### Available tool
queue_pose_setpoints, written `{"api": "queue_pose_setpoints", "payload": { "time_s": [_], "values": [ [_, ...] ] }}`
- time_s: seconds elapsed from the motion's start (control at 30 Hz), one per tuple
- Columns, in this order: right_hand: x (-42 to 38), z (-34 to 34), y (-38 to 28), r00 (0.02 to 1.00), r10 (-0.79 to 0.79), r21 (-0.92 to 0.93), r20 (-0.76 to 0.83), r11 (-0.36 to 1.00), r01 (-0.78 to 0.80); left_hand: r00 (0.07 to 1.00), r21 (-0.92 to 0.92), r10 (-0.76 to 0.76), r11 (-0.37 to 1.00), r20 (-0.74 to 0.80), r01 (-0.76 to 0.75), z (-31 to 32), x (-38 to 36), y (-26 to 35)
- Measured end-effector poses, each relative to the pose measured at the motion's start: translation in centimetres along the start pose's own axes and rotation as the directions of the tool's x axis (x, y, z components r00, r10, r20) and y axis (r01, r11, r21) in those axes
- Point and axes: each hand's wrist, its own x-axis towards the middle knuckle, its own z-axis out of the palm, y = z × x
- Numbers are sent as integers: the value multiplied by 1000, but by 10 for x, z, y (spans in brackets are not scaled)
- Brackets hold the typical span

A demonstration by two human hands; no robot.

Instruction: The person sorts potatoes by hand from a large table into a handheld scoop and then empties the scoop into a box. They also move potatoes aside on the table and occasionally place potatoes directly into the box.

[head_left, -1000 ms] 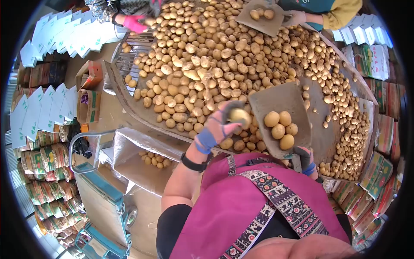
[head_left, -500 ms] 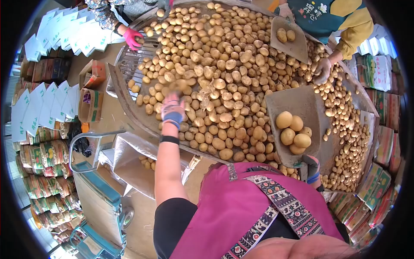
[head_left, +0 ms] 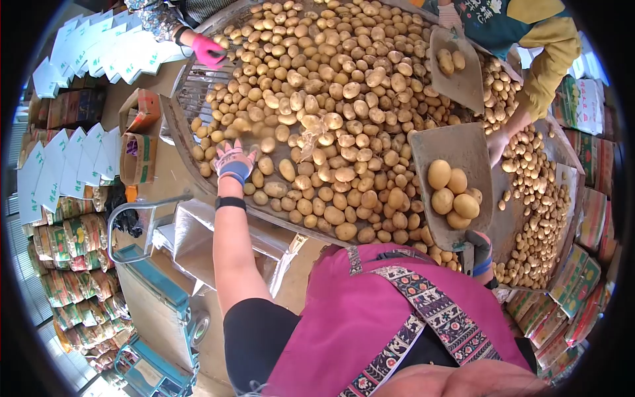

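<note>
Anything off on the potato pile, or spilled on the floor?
One oddity: a pale, ragged clump, possibly plant debris, lies among the potatoes, unlike their smooth, rounded shapes. No spilled potatoes visible on the floor.

The picture's top edge is cutting off both co-workers, the far-left one [head_left: 153, 16] and the far-right one [head_left: 539, 49]. The near scoop [head_left: 452, 145] is partly hiding the far-right co-worker's lower hand [head_left: 497, 144]. The right hand [head_left: 479, 250] is covering part of the scoop's handle. Beyond the left hand [head_left: 234, 161], some potatoes [head_left: 246, 124] are blurring. Lettering on the white cardboard [head_left: 56, 173] at left is showing too small to read.
</note>
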Motion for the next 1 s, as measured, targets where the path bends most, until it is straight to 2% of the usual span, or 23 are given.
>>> {"api": "queue_pose_setpoints", "payload": {
  "time_s": [0.07, 0.13, 0.17, 0.23, 0.27, 0.33, 0.37, 0.4, 0.5, 0.57, 0.6, 0.67, 0.7, 0.87, 0.93, 0.97, 1.0],
  "values": [
    [-1, -5, 3, 1000, -3, -12, 11, 1000, 3, 972, -20, 162, 986, -170, -168, -11, -19, 13],
    [-2, -11, 9, 1000, -4, -15, 24, 1000, 5, 924, -221, 305, 909, -229, -354, 7, -31, 26],
    [-3, -14, 11, 1000, -7, -19, 30, 1000, 7, 923, -214, 308, 910, -229, -356, 18, -44, 35],
    [15, -68, 29, 999, -33, -47, 32, 998, 35, 929, 11, 368, 930, -26, -368, 33, -69, 49],
    [21, -88, 35, 998, -58, -78, 34, 995, 60, 929, 11, 368, 930, -25, -368, 36, -70, 45],
    [19, -93, 35, 997, -61, -82, 40, 995, 64, 982, -47, 190, 981, 7, -190, 37, -63, 25],
    [13, -97, 36, 997, -64, -88, 42, 994, 68, 978, -135, 202, 971, 42, -195, 34, -55, 14],
    [14, -93, 34, 997, -63, -96, 45, 993, 67, 978, -163, 207, 966, 6, -203, 41, -48, 5],
    [12, -90, 35, 995, -66, -115, 81, 991, 75, 985, -165, 172, 972, 31, -165, 46, -25, -9],
    [8, -87, 37, 992, -70, -128, 105, 988, 83, 991, -273, 134, 953, -2, -130, 50, -20, -14],
    [11, -80, 38, 991, -73, -133, 116, 987, 88, 991, -270, 135, 954, -7, -132, 45, -23, -14],
    [13, -77, 38, 989, -78, -136, 125, 986, 95, 982, -623, 88, 762, -168, -175, 41, -34, -12],
    [14, -77, 38, 989, -76, -138, 126, 986, 93, 923, -653, 4, 705, -386, -276, 52, -38, -5],
    [23, -62, 38, 979, -66, -173, 195, 980, 101, 877, -501, 8, 818, -480, -282, 45, -58, 28],
    [13, -65, 40, 976, -68, -192, 207, 975, 109, 896, -791, 61, 446, -441, -419, 15, -85, 48],
    [10, -64, 39, 977, -62, -206, 206, 973, 105, 882, -874, 256, 193, -395, -447, -10, -115, 68],
    [7, -63, 38, 977, -52, -222, 208, 970, 98, 815, -917, 437, -67, -381, -393, -30, -139, 81]
  ]
}}
